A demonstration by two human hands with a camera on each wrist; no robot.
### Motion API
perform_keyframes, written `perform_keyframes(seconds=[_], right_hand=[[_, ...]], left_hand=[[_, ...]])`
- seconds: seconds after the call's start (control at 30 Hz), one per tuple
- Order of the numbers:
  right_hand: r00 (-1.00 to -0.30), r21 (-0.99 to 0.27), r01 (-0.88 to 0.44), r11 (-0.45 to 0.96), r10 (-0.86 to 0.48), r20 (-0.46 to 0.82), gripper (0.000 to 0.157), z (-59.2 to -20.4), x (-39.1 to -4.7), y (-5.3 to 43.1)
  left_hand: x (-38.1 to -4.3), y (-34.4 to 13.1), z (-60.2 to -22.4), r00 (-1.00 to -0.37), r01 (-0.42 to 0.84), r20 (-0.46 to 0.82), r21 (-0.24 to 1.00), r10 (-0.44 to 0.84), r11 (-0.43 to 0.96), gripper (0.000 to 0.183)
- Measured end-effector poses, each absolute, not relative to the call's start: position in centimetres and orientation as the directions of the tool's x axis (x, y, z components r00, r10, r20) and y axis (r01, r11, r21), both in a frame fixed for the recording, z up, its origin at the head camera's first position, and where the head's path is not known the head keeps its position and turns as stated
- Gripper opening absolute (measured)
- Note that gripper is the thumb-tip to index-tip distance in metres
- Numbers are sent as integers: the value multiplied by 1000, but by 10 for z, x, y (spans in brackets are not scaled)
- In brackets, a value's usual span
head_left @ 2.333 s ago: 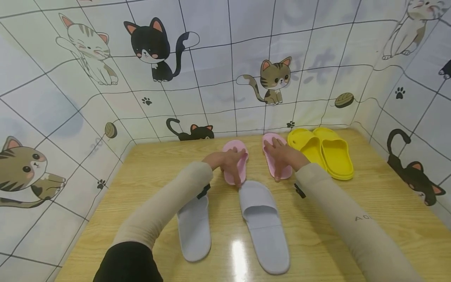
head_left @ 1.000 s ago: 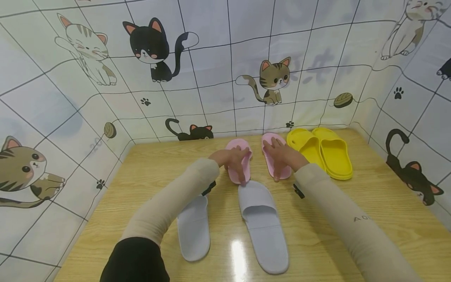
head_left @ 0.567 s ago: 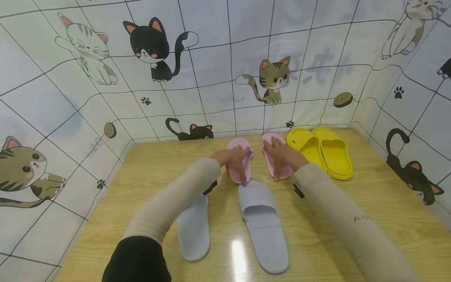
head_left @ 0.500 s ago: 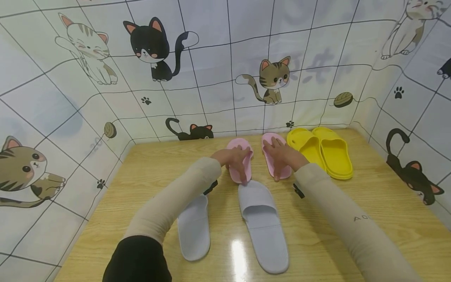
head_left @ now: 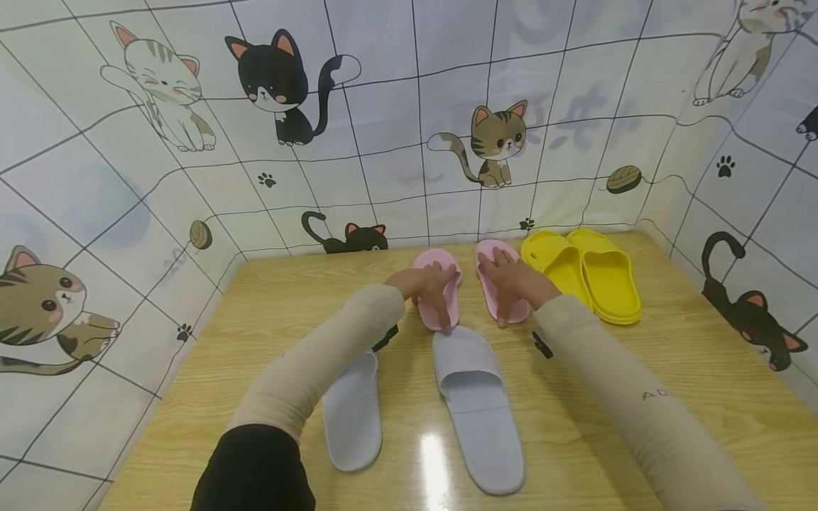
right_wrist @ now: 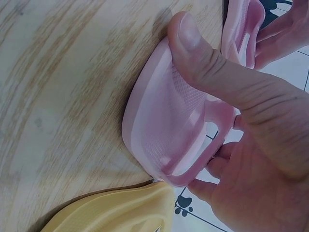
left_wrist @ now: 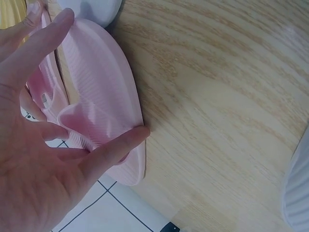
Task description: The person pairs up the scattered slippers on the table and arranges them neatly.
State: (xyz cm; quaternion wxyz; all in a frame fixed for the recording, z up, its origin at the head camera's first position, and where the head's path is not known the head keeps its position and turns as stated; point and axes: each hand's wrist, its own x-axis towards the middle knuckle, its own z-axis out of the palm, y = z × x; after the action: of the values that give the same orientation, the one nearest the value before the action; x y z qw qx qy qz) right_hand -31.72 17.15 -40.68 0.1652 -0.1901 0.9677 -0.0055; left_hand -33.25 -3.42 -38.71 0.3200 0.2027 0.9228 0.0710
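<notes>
In the head view, two small pink slippers stand side by side at the back of the wooden surface. My left hand (head_left: 427, 287) spans the left pink slipper (head_left: 429, 257) from above, its thumb at the heel. One finger of it reaches across the slipper to the outer edge, as the left wrist view shows. My right hand (head_left: 514, 280) grips the right pink slipper (right_wrist: 169, 111), thumb at the heel and fingers near the strap. A white slipper (head_left: 486, 433) lies with its toe against the left pink slipper's heel.
Another white slipper (head_left: 353, 426) lies partly hidden under the left forearm. Yellow slippers (head_left: 610, 284) stand close to the right pink one. A cat-patterned sheet (head_left: 383, 142) walls the back and sides of the wooden surface (head_left: 275, 305).
My left hand has slid the left pink slipper to the right, closer to the other pink one, with only slight motion lately. My right hand and its slipper have stayed put.
</notes>
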Motion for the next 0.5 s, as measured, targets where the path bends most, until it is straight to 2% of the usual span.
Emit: perform_keyframes(seconds=[0.5], right_hand=[[-873, -68, -374, 925, -375, -311, 139, -407, -317, 173]], left_hand=[[-328, -30, -383, -731, 346, -527, 260, 433, 901, 135]])
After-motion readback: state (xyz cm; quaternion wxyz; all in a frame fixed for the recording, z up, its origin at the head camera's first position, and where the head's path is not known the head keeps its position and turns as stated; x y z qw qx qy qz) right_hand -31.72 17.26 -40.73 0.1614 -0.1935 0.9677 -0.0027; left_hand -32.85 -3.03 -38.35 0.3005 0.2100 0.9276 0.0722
